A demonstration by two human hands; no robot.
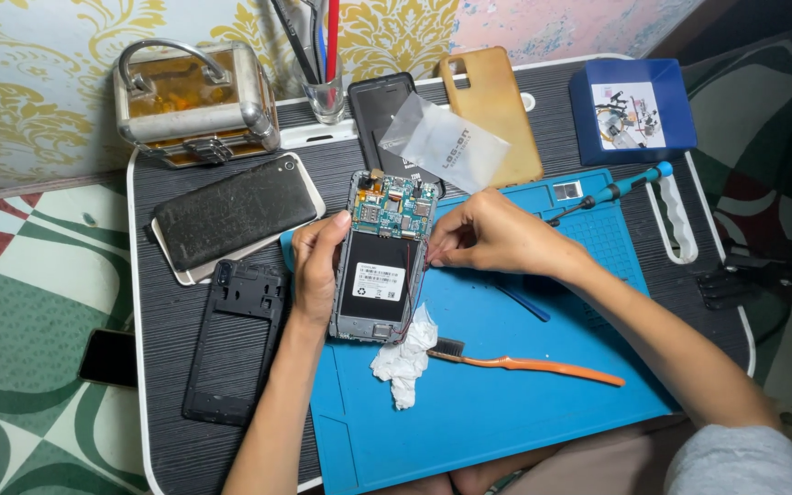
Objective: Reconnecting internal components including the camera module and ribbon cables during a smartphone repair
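An opened phone [380, 261] with its back off lies on the blue work mat [506, 385], showing a green circuit board at the top and a black battery with a white label. My left hand [318, 266] grips the phone's left edge. At the phone's right edge my right hand [488, 236] has its fingertips pinched on a thin red wire. A crumpled white tissue [402, 359] lies just below the phone.
An orange toothbrush [533, 364] lies on the mat. A blue-handled screwdriver [611, 192] is at the mat's far right. Black phone frame [236, 339], stacked phones [236, 215], metal case [194, 101], tool glass [325, 96], tan cover [492, 110], blue box [632, 108] ring the small table.
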